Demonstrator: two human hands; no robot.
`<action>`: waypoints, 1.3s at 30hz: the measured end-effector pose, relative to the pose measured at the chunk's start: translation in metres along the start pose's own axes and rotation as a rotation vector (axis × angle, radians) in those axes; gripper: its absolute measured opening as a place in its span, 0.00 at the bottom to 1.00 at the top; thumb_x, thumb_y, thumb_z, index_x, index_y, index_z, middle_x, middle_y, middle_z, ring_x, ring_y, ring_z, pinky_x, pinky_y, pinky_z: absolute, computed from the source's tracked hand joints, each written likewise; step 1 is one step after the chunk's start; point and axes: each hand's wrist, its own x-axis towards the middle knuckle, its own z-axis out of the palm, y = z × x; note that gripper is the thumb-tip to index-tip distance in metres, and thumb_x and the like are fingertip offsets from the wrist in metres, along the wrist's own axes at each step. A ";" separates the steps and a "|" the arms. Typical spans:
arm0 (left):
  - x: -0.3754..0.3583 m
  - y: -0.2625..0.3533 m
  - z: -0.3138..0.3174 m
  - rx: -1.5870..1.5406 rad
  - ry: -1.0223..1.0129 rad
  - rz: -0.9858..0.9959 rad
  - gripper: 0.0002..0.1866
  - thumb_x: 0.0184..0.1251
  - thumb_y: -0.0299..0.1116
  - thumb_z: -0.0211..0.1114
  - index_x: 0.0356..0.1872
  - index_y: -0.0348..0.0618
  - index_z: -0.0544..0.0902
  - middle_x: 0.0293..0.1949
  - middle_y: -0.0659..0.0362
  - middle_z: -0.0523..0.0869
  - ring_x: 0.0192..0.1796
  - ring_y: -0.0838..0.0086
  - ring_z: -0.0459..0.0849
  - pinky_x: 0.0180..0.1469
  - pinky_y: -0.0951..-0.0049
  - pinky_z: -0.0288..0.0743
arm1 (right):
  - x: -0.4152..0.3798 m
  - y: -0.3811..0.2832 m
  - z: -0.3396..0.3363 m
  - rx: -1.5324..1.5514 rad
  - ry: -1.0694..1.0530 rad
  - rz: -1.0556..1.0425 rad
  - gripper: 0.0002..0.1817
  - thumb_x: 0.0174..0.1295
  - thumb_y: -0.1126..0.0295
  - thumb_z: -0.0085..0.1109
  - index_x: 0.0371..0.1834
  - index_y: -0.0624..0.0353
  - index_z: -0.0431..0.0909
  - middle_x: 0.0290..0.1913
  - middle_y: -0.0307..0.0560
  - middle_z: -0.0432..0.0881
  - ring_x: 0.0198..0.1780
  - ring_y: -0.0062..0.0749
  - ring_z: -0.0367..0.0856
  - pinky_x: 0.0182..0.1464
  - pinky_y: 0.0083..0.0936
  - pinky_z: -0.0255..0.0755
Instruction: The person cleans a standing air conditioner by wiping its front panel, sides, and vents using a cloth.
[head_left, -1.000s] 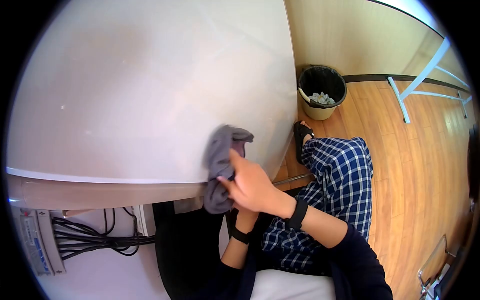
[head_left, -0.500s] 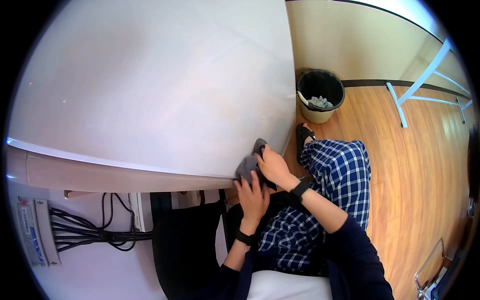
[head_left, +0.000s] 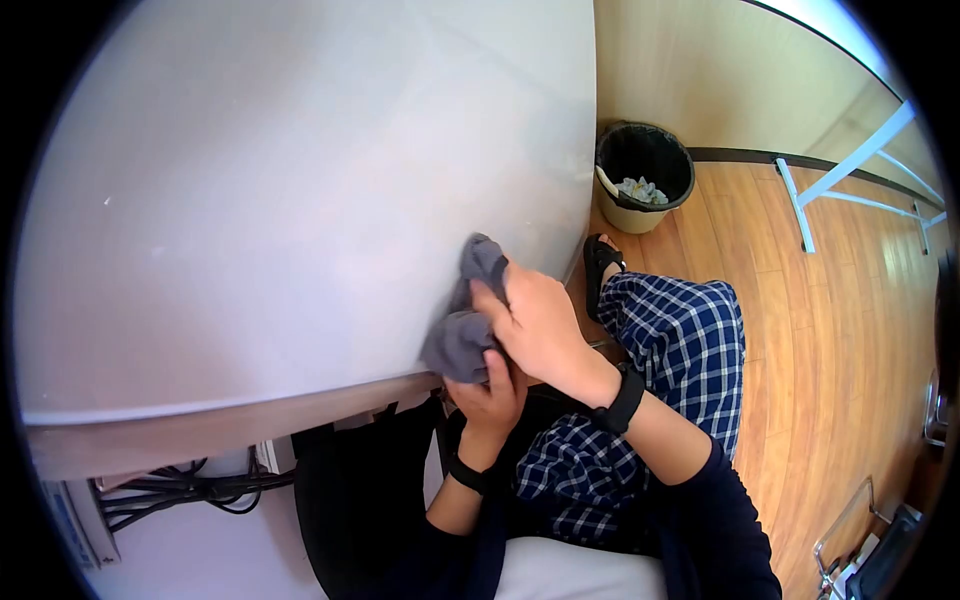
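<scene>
A crumpled grey cloth [head_left: 462, 345] lies against the near right part of the pale tabletop [head_left: 300, 230], close to the front edge. My right hand [head_left: 545, 325] is closed on the cloth from the right, and one end of it sticks out above the fingers. Just below, at the table's edge, my left hand [head_left: 490, 398] holds the cloth's lower part, with some of its fingers hidden behind the fabric. Each wrist wears a black band.
Right of the table stands a lined waste bin [head_left: 645, 215] with crumpled litter inside. A black chair [head_left: 350, 500] is under the front edge, beside a bundle of black cables [head_left: 190, 490]. White table legs [head_left: 795, 205] stand on the wooden floor [head_left: 800, 370] at right.
Both hands have the cloth bunched more, and the right hand has moved up and inward over the tabletop. The view has shifted, so the table edge sits lower at the left.
</scene>
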 end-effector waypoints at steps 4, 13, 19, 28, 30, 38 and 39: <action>-0.032 -0.019 0.016 0.268 -0.325 0.156 0.27 0.59 0.25 0.58 0.62 0.43 0.70 0.52 0.43 0.74 0.55 0.55 0.76 0.59 0.59 0.69 | -0.004 0.066 0.017 -0.118 -0.054 0.227 0.13 0.62 0.64 0.48 0.39 0.65 0.72 0.32 0.64 0.79 0.37 0.62 0.76 0.38 0.47 0.70; -0.022 0.022 0.003 0.017 -0.511 -0.166 0.29 0.59 0.24 0.59 0.64 0.37 0.66 0.58 0.38 0.70 0.60 0.47 0.70 0.65 0.53 0.62 | -0.035 0.158 0.054 -0.355 -0.304 0.367 0.16 0.60 0.63 0.50 0.34 0.68 0.75 0.34 0.65 0.80 0.40 0.60 0.79 0.42 0.47 0.73; -0.006 0.037 -0.041 -0.037 -0.185 -0.089 0.21 0.57 0.24 0.61 0.54 0.34 0.76 0.50 0.36 0.75 0.54 0.43 0.75 0.59 0.48 0.66 | -0.034 0.069 0.013 -0.386 -0.207 0.139 0.18 0.59 0.61 0.52 0.30 0.70 0.75 0.34 0.69 0.79 0.38 0.61 0.78 0.41 0.46 0.73; 0.029 0.031 -0.106 -0.025 0.387 -0.153 0.23 0.50 0.22 0.66 0.51 0.37 0.76 0.48 0.44 0.72 0.50 0.51 0.72 0.53 0.56 0.67 | -0.040 -0.100 -0.002 -0.191 0.125 -0.296 0.14 0.54 0.63 0.58 0.26 0.67 0.73 0.20 0.56 0.76 0.24 0.52 0.77 0.27 0.38 0.71; 0.028 0.024 -0.102 -0.022 0.330 -0.148 0.21 0.49 0.22 0.67 0.48 0.38 0.76 0.48 0.47 0.73 0.49 0.52 0.72 0.53 0.58 0.66 | -0.042 -0.092 0.011 -0.280 0.187 -0.363 0.13 0.52 0.64 0.60 0.28 0.66 0.73 0.20 0.53 0.75 0.25 0.50 0.76 0.27 0.37 0.71; -0.026 -0.002 -0.058 -0.250 0.201 -0.324 0.14 0.45 0.17 0.67 0.36 0.37 0.77 0.38 0.50 0.77 0.43 0.55 0.74 0.48 0.63 0.68 | -0.066 -0.015 0.040 -0.548 0.075 -0.295 0.13 0.54 0.66 0.59 0.34 0.66 0.70 0.22 0.55 0.76 0.26 0.50 0.77 0.28 0.39 0.71; -0.032 -0.001 -0.056 -0.246 0.180 -0.356 0.13 0.45 0.17 0.66 0.35 0.37 0.78 0.37 0.50 0.78 0.43 0.55 0.75 0.47 0.64 0.68 | -0.069 -0.009 0.042 -0.593 0.025 -0.250 0.13 0.55 0.66 0.58 0.34 0.66 0.70 0.22 0.56 0.77 0.26 0.50 0.78 0.28 0.40 0.72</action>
